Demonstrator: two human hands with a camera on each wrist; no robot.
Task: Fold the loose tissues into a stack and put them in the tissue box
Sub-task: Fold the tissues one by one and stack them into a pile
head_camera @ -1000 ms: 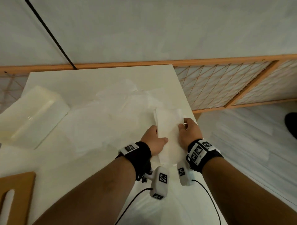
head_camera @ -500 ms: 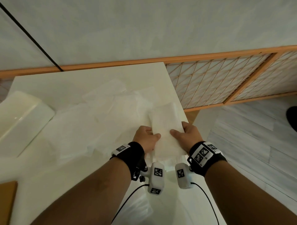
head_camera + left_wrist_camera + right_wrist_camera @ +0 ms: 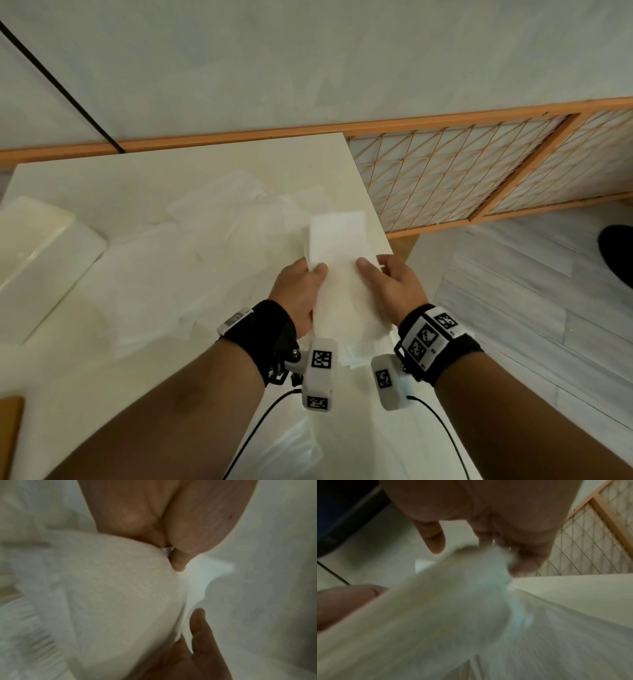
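A folded stack of white tissues (image 3: 340, 270) is lifted off the table between both hands near the table's right edge. My left hand (image 3: 301, 291) grips its left side, thumb on top. My right hand (image 3: 387, 286) grips the right side the same way. The left wrist view shows the tissue stack (image 3: 120, 595) with the left thumb pressing into it. Blurred tissue (image 3: 462, 595) fills the right wrist view under the curled fingers. Several loose tissues (image 3: 191, 260) lie flat and overlapping across the table's middle. The cream tissue box (image 3: 37, 253) sits at the table's left edge.
The white table (image 3: 137, 178) ends just right of my hands, with grey floor (image 3: 513, 308) below. A wooden lattice screen (image 3: 479, 171) runs along the wall behind. A wooden piece (image 3: 8, 435) shows at the lower left corner. Another tissue (image 3: 294, 448) lies near my forearms.
Both hands went from pressing the folded stack flat on the table to gripping its sides and lifting it towards me. The camera view shifted right.
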